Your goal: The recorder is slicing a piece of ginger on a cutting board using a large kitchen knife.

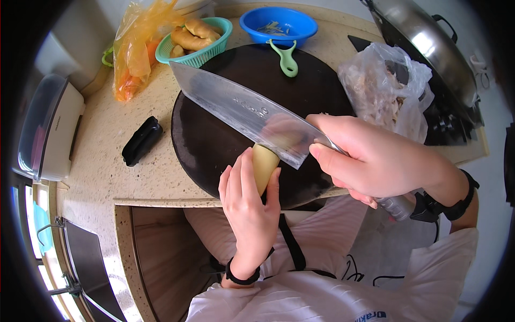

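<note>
My left hand (248, 206) grips a pale yellow peeled root piece (264, 165) and holds it on the round dark cutting board (214, 139), near its front edge. My right hand (375, 161) is closed around the handle of a wide steel cleaver (241, 110). The blade stretches up and left over the board, and its lower edge rests on top of the root piece. A green peeler (288, 60) lies at the board's far rim.
A teal basket (214, 45) of knobbly roots and a blue bowl (279, 24) stand behind the board. An orange plastic bag (134, 48) lies left of them, a clear bag (386, 86) to the right beside a lidded wok (429, 43). A black block (141, 140) sits left of the board.
</note>
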The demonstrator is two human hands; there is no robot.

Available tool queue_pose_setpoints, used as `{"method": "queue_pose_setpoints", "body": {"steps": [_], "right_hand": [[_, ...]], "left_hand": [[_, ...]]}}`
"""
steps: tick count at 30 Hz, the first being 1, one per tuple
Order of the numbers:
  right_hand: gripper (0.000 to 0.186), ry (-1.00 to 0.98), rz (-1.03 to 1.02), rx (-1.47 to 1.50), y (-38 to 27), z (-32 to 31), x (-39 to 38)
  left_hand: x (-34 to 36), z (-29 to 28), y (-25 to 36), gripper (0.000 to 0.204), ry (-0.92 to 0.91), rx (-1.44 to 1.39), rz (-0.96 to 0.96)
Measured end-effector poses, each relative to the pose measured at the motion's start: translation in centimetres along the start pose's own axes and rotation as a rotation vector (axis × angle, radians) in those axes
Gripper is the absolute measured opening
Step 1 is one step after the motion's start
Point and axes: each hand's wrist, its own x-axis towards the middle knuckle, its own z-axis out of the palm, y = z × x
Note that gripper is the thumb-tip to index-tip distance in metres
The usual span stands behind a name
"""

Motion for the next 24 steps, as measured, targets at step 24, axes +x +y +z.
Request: {"method": "queue_pose_setpoints", "body": {"steps": [24], "right_hand": [[0.026, -0.014, -0.083, -0.131, 1.6, 0.3, -0.6]], "left_hand": [[0.0, -0.1, -0.2, 0.050, -0.013, 0.012, 0.006]]}}
